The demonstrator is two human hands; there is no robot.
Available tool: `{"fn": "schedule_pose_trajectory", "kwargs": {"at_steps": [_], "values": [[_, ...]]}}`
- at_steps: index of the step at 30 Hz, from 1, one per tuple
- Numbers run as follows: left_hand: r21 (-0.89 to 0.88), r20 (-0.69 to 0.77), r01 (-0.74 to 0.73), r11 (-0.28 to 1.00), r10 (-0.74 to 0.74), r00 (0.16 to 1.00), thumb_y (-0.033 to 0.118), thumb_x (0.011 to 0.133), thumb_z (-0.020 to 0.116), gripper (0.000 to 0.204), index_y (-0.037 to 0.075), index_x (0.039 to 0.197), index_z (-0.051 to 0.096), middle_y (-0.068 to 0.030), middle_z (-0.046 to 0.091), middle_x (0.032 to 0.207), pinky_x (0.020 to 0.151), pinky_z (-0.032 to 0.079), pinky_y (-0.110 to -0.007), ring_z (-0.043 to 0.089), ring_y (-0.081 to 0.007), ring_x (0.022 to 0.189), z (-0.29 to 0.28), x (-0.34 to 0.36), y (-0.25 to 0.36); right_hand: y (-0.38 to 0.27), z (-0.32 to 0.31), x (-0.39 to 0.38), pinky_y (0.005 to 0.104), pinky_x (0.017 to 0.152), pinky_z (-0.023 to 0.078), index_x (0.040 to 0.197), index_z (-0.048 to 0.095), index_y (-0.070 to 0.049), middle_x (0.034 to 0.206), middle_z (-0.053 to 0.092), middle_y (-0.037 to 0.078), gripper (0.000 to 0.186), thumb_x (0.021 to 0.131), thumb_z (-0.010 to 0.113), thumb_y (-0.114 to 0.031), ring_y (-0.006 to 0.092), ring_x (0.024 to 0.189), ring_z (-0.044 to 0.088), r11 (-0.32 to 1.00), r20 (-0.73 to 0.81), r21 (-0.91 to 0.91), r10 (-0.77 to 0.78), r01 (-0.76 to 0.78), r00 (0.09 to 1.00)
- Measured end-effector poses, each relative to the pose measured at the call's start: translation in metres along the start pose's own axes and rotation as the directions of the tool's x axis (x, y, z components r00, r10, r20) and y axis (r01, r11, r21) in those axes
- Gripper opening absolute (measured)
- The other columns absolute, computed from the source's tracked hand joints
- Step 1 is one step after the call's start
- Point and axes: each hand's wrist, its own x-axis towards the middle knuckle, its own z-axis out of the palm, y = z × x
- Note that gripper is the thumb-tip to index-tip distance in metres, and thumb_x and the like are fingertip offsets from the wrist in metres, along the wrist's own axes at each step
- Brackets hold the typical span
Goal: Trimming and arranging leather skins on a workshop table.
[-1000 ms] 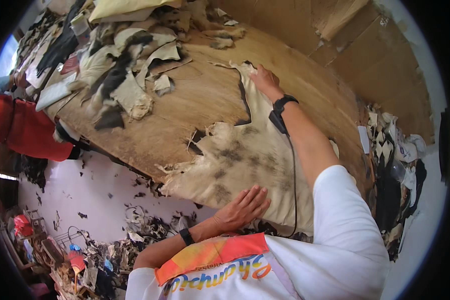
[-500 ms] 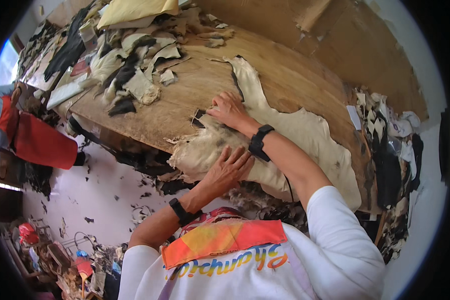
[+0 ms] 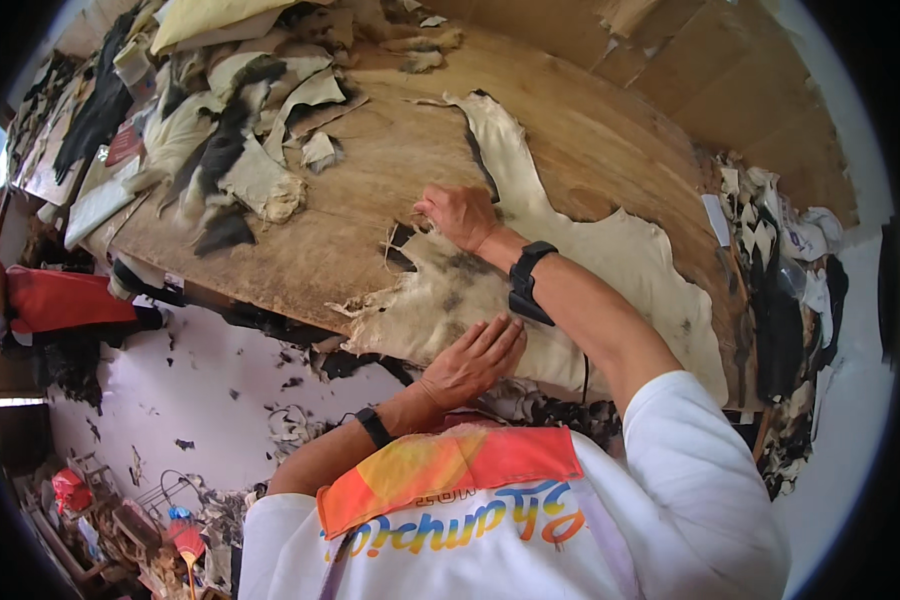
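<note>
A large pale animal hide [image 3: 620, 270], cream on its upper face with dark fur showing along some edges, is spread over the wooden table [image 3: 390, 150]. My left hand [image 3: 475, 358] lies flat on the hide near the table's front edge, its fingers stretched out. Farther back, my right hand [image 3: 458, 215] is closed, with curled fingers pinching the hide's edge. Beside those fingers a dark furry flap [image 3: 400, 245] shows. The fingertips of the right hand are partly hidden by the hand itself.
Hide scraps [image 3: 270, 180] pile up at the table's left, beneath a yellow sheet [image 3: 215, 20]. More scraps and plastic bags [image 3: 805, 240] fill the right side. A person in a red apron [image 3: 65, 300] is at far left. Dark bits litter the pale floor [image 3: 200, 380].
My left hand has slid slightly right and down across the hide. The right hand keeps its closed grip in nearly the same spot. The person at left has shifted, and the view has tilted slightly.
</note>
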Motion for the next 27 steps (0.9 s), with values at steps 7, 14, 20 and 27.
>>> {"fn": "schedule_pose_trajectory", "kwargs": {"at_steps": [7,14,20,27], "values": [[0.099,-0.062,-0.007,0.995,0.013,0.998,0.021,0.079,0.043,0.045,0.003,0.12,0.048,-0.0104,0.046,0.127,0.096,0.036,-0.033,0.043,-0.0236,0.118,0.007,-0.006,-0.001,0.0,-0.001,0.015,0.0413,0.05,0.043,0.07,0.054,-0.008,0.062,0.058,0.013,0.02,0.081,0.057,-0.024,0.0332,0.058,0.057,0.998,0.029,-0.062,0.017,-0.016,0.999],[-0.148,0.029,0.028,0.989,-0.024,0.999,0.025,0.074,0.055,0.056,0.003,0.125,0.043,-0.0111,0.042,0.129,0.101,0.031,-0.037,0.038,-0.026,0.122,-0.013,-0.006,-0.001,-0.011,-0.014,0.012,0.0417,0.061,0.045,0.077,0.055,-0.007,0.073,0.062,0.013,0.025,0.079,0.058,-0.032,0.0304,0.071,0.06,0.982,0.209,-0.076,0.188,-0.175,0.96],[-0.08,0.129,0.126,0.989,-0.115,0.985,0.032,0.066,0.067,0.068,0.004,0.123,0.043,-0.012,0.041,0.129,0.104,0.026,-0.041,0.035,-0.0267,0.124,-0.057,-0.04,-0.026,-0.072,-0.033,-0.01,0.0404,0.077,0.037,0.094,0.055,-0.009,0.092,0.052,0.012,0.031,0.075,0.064,-0.031,0.029,0.092,0.05,0.985,0.017,-0.151,-0.083,0.084,0.996],[0.023,0.072,0.137,0.99,-0.138,0.988,0.024,0.075,0.058,0.059,0.003,0.126,0.039,-0.0137,0.039,0.132,0.103,0.026,-0.04,0.034,-0.0258,0.126,-0.027,-0.056,-0.033,-0.078,-0.01,-0.03,0.0401,0.077,0.037,0.091,0.053,-0.01,0.091,0.048,0.01,0.028,0.074,0.064,-0.029,0.0288,0.09,0.048,0.994,0.087,0.01,-0.113,0.112,0.99]]}}
